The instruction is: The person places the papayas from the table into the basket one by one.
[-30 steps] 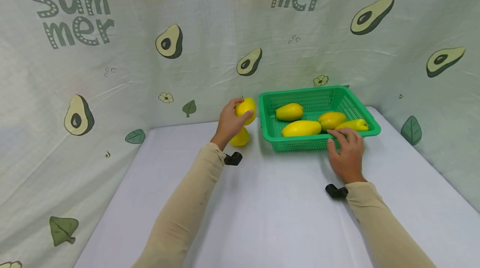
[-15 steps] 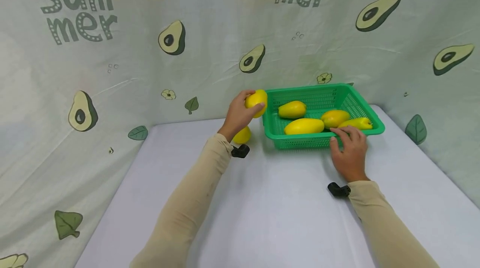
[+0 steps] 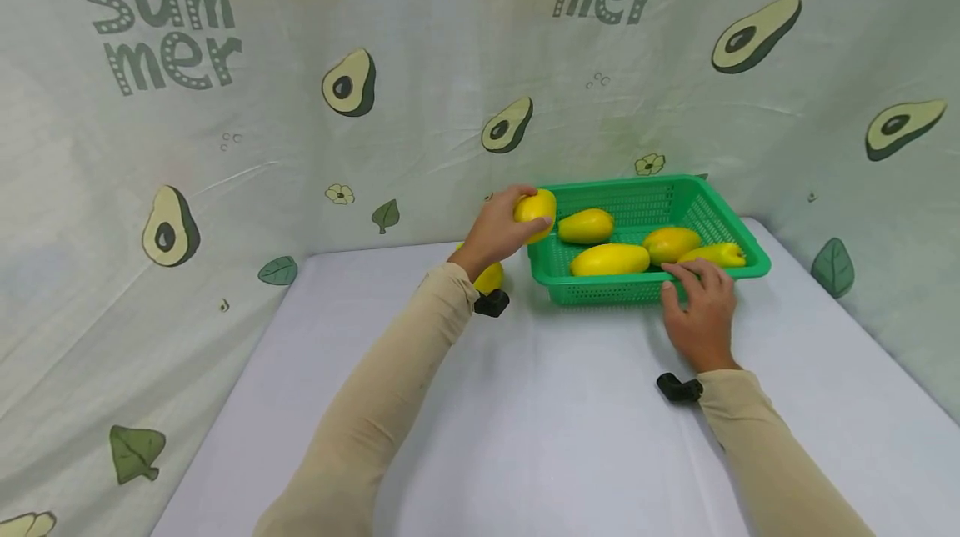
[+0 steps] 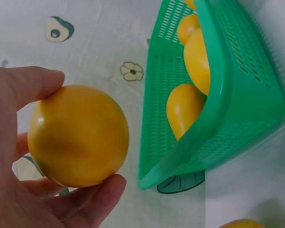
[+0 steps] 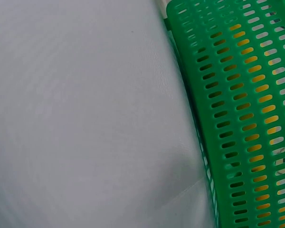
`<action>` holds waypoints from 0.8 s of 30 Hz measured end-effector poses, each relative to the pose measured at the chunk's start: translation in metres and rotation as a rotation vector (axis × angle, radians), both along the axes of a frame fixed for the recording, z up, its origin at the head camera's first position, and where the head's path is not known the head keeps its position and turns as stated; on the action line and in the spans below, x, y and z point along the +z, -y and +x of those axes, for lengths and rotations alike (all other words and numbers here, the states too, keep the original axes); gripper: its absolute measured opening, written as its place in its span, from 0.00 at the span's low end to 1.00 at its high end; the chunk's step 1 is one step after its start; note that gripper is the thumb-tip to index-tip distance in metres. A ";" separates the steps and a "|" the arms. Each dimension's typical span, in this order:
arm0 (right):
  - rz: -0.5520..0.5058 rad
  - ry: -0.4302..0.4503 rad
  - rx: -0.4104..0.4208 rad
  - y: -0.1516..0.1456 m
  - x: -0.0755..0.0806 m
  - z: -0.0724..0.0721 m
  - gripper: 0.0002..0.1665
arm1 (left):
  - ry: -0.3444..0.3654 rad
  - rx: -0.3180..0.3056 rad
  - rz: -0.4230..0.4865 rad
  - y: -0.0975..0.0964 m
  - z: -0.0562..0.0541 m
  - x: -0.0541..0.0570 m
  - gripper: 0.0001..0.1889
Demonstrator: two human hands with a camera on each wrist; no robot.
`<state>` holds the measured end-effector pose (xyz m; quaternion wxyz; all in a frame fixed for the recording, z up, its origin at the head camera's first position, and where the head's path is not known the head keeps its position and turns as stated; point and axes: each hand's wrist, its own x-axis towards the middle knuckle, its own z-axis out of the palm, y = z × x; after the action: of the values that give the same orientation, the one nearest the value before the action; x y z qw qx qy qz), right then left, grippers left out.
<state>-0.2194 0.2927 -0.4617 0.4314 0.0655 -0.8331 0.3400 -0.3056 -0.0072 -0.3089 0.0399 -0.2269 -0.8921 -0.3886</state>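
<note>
My left hand [image 3: 501, 228] holds a round, smooth yellow fruit [image 3: 536, 216] above the table, at the left end of a green plastic basket [image 3: 592, 290]. In the left wrist view, thumb and fingers curl round this fruit [image 4: 80, 135], with the basket [image 4: 218, 104] to its right. My right hand [image 3: 701, 316] holds the front rim of the basket toward its right end, fingers over the rim and thumb at the outer wall. Only the slotted basket wall [image 5: 249, 118] shows in the right wrist view; the hand is hidden there.
Several yellow fruits lie in the basket, among them a long one [image 3: 610, 259] and a pear-shaped one [image 3: 587, 226]. Another yellow fruit [image 3: 491, 278] is on the white table [image 3: 555, 429], partly behind my left wrist. A printed cloth [image 3: 420, 37] hangs behind.
My left hand has carried the round yellow fruit rightward, from above the other fruit on the table to the basket's left end. The right hand has stayed at the front rim.
</note>
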 end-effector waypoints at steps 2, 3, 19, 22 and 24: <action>0.001 0.005 -0.003 0.000 -0.001 0.000 0.16 | 0.004 -0.020 -0.019 -0.003 -0.001 0.001 0.29; 0.002 0.005 -0.005 0.000 -0.001 0.000 0.16 | 0.005 -0.028 -0.025 -0.005 -0.001 0.001 0.29; 0.015 -0.011 -0.008 0.001 -0.001 0.001 0.16 | 0.021 -0.063 -0.040 -0.023 0.001 0.006 0.30; 0.013 -0.010 -0.007 0.001 0.000 0.002 0.16 | 0.019 -0.051 -0.052 -0.026 0.001 0.005 0.31; 0.011 -0.008 -0.006 0.001 0.000 0.002 0.16 | 0.025 -0.041 -0.064 -0.028 0.002 0.004 0.31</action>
<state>-0.2173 0.2912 -0.4614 0.4353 0.0667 -0.8334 0.3338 -0.3041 0.0207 -0.3051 0.0137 -0.2413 -0.8998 -0.3633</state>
